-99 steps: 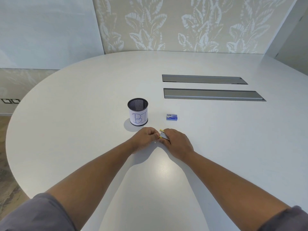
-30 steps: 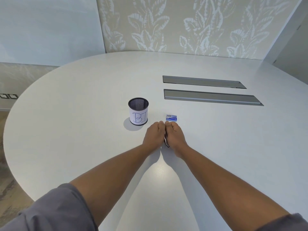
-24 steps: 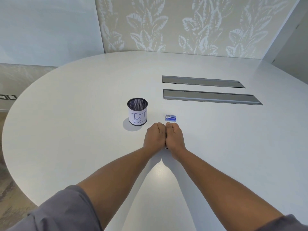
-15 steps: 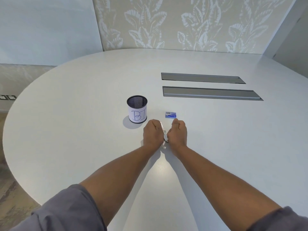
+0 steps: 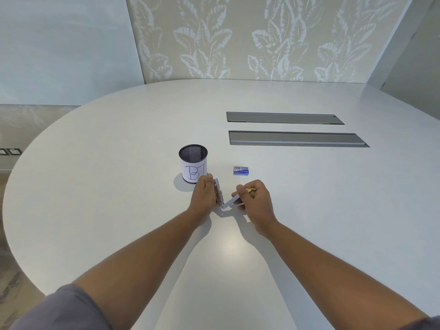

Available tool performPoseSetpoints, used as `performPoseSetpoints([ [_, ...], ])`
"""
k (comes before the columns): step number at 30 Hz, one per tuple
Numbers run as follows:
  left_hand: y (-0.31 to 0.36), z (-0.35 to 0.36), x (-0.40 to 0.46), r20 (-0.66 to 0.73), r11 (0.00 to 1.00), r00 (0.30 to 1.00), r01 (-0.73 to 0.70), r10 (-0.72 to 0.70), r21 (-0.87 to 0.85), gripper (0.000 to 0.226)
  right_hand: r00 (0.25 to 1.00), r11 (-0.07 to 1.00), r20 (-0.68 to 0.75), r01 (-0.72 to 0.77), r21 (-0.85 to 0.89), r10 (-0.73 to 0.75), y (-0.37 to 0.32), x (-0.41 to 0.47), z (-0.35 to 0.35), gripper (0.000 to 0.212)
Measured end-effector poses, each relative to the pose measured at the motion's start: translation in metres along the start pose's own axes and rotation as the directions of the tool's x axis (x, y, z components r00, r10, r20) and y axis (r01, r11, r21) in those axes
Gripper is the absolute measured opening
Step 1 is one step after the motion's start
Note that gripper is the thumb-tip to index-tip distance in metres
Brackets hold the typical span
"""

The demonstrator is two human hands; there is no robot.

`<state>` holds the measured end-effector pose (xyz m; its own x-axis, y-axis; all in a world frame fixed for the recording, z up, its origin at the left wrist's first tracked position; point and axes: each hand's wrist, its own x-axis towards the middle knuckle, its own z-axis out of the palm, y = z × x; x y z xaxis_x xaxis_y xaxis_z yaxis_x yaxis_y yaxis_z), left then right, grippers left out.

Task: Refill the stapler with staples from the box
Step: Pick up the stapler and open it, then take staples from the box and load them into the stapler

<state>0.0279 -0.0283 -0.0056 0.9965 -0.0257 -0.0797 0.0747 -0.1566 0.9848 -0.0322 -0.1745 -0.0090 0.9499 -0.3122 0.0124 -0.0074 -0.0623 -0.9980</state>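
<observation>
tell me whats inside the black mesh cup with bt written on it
Only dark mesh on the inner wall of the black mesh pen cup shows near its rim. Nothing sticks up above the rim. The bottom is hidden by its front wall and white paper label, so small contents can't be ruled out.

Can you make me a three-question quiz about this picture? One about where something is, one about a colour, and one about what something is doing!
1. Where is the box?
A. inside the cup
B. on the table, right of the cup
C. in a hand

2. What colour is the box mostly?
A. blue
B. red
C. green

3. How is the stapler?
A. shut flat
B. swung open
C. in the cup

Answers: 1 B, it lies on the table beside the cup. 2 A, its top shows blue. 3 B, the left hand and right hand hold its halves apart.
</observation>
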Motion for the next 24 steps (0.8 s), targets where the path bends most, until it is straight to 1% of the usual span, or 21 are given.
performPoseSetpoints([
  [3, 0.001, -0.002, -0.004, -0.020, 0.999, 0.999, -0.030, 0.029, -0.044, 0.029, 1.000, 0.999, 0.031, 0.004, -0.035, -0.002, -0.001, -0.001, -0.006, 0.027],
  [5, 0.001, -0.003, -0.005, 0.003, 0.997, 1.000, -0.014, 0.014, -0.071, 0.025, 0.999, 0.997, 0.038, -0.005, -0.080, 0.008, -0.002, -0.001, -0.012, 0.033],
  [7, 0.004, -0.004, -0.006, 0.052, 0.989, 0.999, 0.019, -0.011, -0.145, 0.022, 0.999, 0.992, 0.053, 0.003, -0.129, 0.004, -0.002, -0.001, -0.022, 0.036],
  [9, 0.010, -0.005, -0.007, 0.098, 0.974, 0.995, 0.048, -0.027, -0.222, 0.023, 0.998, 0.975, 0.068, 0.033, -0.219, -0.019, -0.001, -0.003, -0.030, 0.036],
  [11, 0.014, -0.005, -0.006, 0.121, 0.969, 0.992, 0.073, -0.045, -0.234, 0.024, 0.995, 0.944, 0.083, 0.081, -0.321, -0.057, 0.000, -0.005, -0.032, 0.036],
  [13, 0.015, -0.005, -0.005, 0.137, 0.967, 0.988, 0.102, -0.072, -0.232, 0.024, 0.988, 0.892, 0.103, 0.150, -0.427, -0.117, 0.001, -0.007, -0.030, 0.033],
  [15, 0.016, -0.007, -0.003, 0.156, 0.958, 0.982, 0.140, -0.103, -0.249, 0.023, 0.978, 0.841, 0.156, 0.200, -0.503, -0.139, 0.001, -0.008, -0.026, 0.025],
  [16, 0.017, -0.009, -0.002, 0.165, 0.952, 0.979, 0.162, -0.122, -0.260, 0.023, 0.973, 0.814, 0.193, 0.213, -0.541, -0.126, 0.000, -0.009, -0.025, 0.021],
  [17, 0.018, -0.010, -0.001, 0.171, 0.944, 0.975, 0.187, -0.144, -0.271, 0.023, 0.969, 0.779, 0.224, 0.221, -0.587, -0.106, -0.001, -0.009, -0.023, 0.021],
  [20, 0.018, -0.010, 0.003, 0.177, 0.913, 0.963, 0.253, -0.205, -0.319, 0.022, 0.960, 0.658, 0.280, 0.216, -0.721, -0.008, -0.010, -0.010, -0.017, 0.039],
  [21, 0.018, -0.009, 0.004, 0.173, 0.906, 0.960, 0.268, -0.221, -0.327, 0.021, 0.957, 0.619, 0.290, 0.217, -0.755, 0.018, -0.012, -0.010, -0.014, 0.042],
  [22, 0.018, -0.007, 0.004, 0.168, 0.900, 0.958, 0.279, -0.234, -0.335, 0.022, 0.955, 0.585, 0.296, 0.219, -0.781, 0.038, -0.013, -0.011, -0.012, 0.042],
  [24, 0.017, -0.003, 0.006, 0.162, 0.895, 0.957, 0.283, -0.241, -0.344, 0.023, 0.954, 0.537, 0.293, 0.218, -0.815, 0.057, -0.014, -0.012, -0.007, 0.035],
])
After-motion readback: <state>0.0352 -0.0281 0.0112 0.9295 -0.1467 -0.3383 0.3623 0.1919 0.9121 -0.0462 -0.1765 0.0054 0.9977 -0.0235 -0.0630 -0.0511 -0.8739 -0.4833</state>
